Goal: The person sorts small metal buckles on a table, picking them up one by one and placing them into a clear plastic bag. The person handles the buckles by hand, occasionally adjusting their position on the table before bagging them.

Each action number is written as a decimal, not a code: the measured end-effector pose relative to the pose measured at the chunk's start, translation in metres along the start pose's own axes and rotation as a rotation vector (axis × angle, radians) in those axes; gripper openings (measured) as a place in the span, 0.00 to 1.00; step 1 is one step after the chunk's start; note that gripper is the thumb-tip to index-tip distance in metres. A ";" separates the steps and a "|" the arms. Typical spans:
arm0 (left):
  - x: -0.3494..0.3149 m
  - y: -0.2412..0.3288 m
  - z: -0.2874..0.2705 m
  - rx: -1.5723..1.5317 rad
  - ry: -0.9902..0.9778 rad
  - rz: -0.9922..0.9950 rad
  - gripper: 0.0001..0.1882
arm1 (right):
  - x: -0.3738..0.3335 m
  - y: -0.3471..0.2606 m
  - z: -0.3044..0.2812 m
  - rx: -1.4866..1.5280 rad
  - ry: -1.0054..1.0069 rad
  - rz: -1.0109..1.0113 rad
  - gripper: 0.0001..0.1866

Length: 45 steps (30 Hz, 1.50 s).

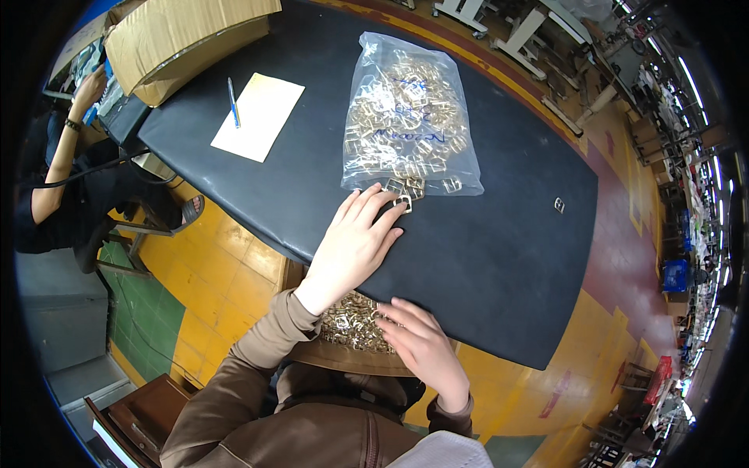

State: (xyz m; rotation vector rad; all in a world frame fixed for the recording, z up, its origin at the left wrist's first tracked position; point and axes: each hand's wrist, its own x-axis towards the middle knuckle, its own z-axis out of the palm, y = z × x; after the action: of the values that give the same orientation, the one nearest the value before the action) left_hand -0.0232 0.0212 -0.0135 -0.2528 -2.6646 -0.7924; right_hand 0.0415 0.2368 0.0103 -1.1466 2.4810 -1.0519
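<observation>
A clear plastic bag (406, 109) full of gold-coloured metal buckles lies on the black padded table, with blue handwriting across it. Several loose buckles (413, 186) sit at its near edge. My left hand (351, 242) rests on the table there, fingers stretched, the fingertips touching or right beside a buckle (403, 203). Below the table's near edge, a brown open box (351, 356) of many more buckles sits at my lap. Over its right side hovers my right hand (425, 347), fingers extended and slightly apart, with nothing visible in them.
One buckle (559, 205) lies alone at the table's right. Farther left are a paper sheet (261, 117) with a blue pen (233, 103) on it and a cardboard box (187, 39). Another person's arm (62, 152) shows at far left. A brown drawer (144, 417) stands open at lower left.
</observation>
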 end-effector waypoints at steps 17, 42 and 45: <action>0.003 -0.020 -0.009 -0.520 0.136 -0.082 0.09 | 0.098 0.024 0.020 0.027 0.277 -0.047 0.15; 0.000 -0.021 -0.012 -0.492 -0.131 -0.062 0.16 | 0.110 0.051 -0.018 -0.236 0.305 0.023 0.19; 0.005 -0.021 -0.011 -0.506 -0.119 -0.058 0.20 | 0.092 0.046 -0.014 -0.140 0.294 0.049 0.19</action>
State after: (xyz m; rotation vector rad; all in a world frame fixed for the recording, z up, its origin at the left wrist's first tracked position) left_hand -0.0305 -0.0025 -0.0131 -0.3562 -2.5409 -1.5079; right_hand -0.0538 0.1967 -0.0020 -1.0251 2.8342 -1.1195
